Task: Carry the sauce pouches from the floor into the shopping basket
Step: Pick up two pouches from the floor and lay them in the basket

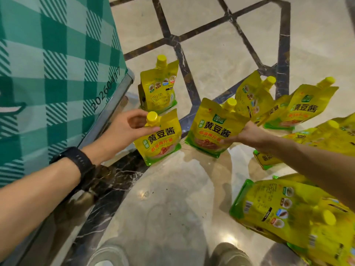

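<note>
Several yellow sauce pouches with yellow screw caps are on the polished floor. My left hand (123, 129) pinches the cap and neck of one upright pouch (159, 139). My right hand (247, 135) grips the right edge of a second pouch (213, 129), which tilts to the left. Behind them a third pouch (159, 87) stands upright, back side showing. More pouches (299, 106) lean at the right, and others (284, 212) lie flat at the lower right. No shopping basket is in view.
A counter draped in green checked cloth (53, 73) with a metal edge (113, 104) stands close on the left. The floor (169, 198) is glossy marble with dark inlay bands. My two shoes (172, 254) show at the bottom edge.
</note>
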Tool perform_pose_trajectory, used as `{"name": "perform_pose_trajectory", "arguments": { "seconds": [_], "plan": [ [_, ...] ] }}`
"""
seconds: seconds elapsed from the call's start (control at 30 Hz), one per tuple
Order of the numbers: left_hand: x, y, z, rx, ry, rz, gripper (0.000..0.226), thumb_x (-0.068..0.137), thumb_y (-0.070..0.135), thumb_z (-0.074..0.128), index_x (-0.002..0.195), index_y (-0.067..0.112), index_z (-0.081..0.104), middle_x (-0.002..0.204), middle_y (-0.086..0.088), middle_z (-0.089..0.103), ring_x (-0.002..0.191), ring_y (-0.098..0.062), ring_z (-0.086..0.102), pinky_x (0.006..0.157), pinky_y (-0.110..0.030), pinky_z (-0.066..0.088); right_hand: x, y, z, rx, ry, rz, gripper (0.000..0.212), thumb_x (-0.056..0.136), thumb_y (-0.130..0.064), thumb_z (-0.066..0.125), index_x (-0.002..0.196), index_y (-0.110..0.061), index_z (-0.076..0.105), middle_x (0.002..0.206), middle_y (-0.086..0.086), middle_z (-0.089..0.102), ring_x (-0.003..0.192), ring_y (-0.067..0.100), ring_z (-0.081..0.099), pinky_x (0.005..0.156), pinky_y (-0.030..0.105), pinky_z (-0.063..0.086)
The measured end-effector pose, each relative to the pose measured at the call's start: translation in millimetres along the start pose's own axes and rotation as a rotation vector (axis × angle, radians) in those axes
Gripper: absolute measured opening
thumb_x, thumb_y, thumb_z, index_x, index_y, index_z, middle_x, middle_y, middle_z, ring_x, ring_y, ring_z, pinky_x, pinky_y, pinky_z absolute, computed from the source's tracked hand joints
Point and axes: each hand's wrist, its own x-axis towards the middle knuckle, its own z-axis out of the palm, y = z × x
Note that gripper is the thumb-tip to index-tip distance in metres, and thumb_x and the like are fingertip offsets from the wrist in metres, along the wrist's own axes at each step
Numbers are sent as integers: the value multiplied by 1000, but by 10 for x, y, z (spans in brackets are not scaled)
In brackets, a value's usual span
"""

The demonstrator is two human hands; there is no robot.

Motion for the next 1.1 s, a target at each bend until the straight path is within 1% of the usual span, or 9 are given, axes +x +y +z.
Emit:
{"name": "perform_pose_trajectory", "arguments": {
  "seconds": [0.13, 0.23, 0.37, 0.5, 0.7, 0.8, 0.9, 1.0, 1.1],
  "plan": [
    [-137, -248, -30, 31, -109, -11, 69, 65, 49, 87, 127, 35, 62, 128, 9, 66, 123, -6, 59, 101, -20, 46, 102, 46, 81, 172, 122, -14, 50, 60, -9, 92, 99, -31, 68, 93, -15, 78, 85, 0, 73, 65, 16, 54],
    [-250, -473, 19, 163, -17, -18, 75, 56, 59, 89, 121, 58, 53, 124, 26, 61, 120, 8, 55, 96, -6, 40, 155, 7, 90, 158, 108, -68, 50, 59, -8, 91, 98, -31, 70, 94, -16, 78, 87, 1, 73, 65, 15, 56],
    [-241, -779, 193, 91, 98, 19, 81, 51, 50, 91, 121, 50, 51, 120, 23, 63, 114, 1, 60, 99, -24, 51, 261, -189, -34, 87, 8, -138, 41, 66, 1, 86, 98, -23, 73, 95, -6, 79, 88, 12, 75, 70, 23, 62],
    [-203, -864, 251, 78, 177, 61, 79, 53, 67, 87, 121, 57, 48, 121, 29, 62, 115, 4, 59, 93, -12, 48, 389, -290, -28, -4, -141, -82, 36, 72, -1, 82, 104, -15, 73, 101, 1, 78, 94, 20, 75, 80, 35, 62],
    [-137, -905, 338, 34, 232, 50, 81, 56, 62, 89, 124, 55, 46, 121, 28, 63, 112, 6, 61, 86, -6, 48, 344, 45, 418, 414, 0, 17, 70, 59, -11, 85, 125, -12, 63, 109, 3, 77, 101, 21, 74, 83, 36, 61],
    [-122, -911, 392, 13, 280, 14, 78, 57, 66, 87, 121, 62, 43, 119, 33, 63, 110, 10, 62, 84, -6, 49, 288, 142, 394, 436, -109, -1, 77, 59, -8, 88, 131, -16, 60, 119, 6, 73, 110, 21, 70, 93, 38, 58],
    [-93, -907, 406, 4, 332, 0, 77, 60, 71, 83, 124, 58, 43, 121, 32, 63, 114, 6, 62, 91, -19, 53, 191, 243, 351, 256, -174, 11, 68, 55, -9, 93, 113, -34, 70, 117, 1, 74, 111, 18, 69, 98, 43, 52],
    [-51, -930, 410, 8, 357, 0, 77, 64, 71, 80, 129, 56, 41, 124, 30, 62, 119, -1, 61, 100, -42, 53, 178, 259, 394, 131, 16, 46, 65, 60, -2, 91, 116, -23, 66, 108, -2, 76, 103, 17, 71, 97, 50, 54],
    [-32, -921, 459, 13, 365, -9, 82, 66, 74, 75, 135, 50, 40, 126, 29, 62, 121, -6, 61, 102, -50, 51, 207, 170, 456, 102, 128, 10, 66, 62, -8, 92, 119, -19, 62, 107, -5, 76, 98, 13, 73, 92, 45, 58]
  ]
}}
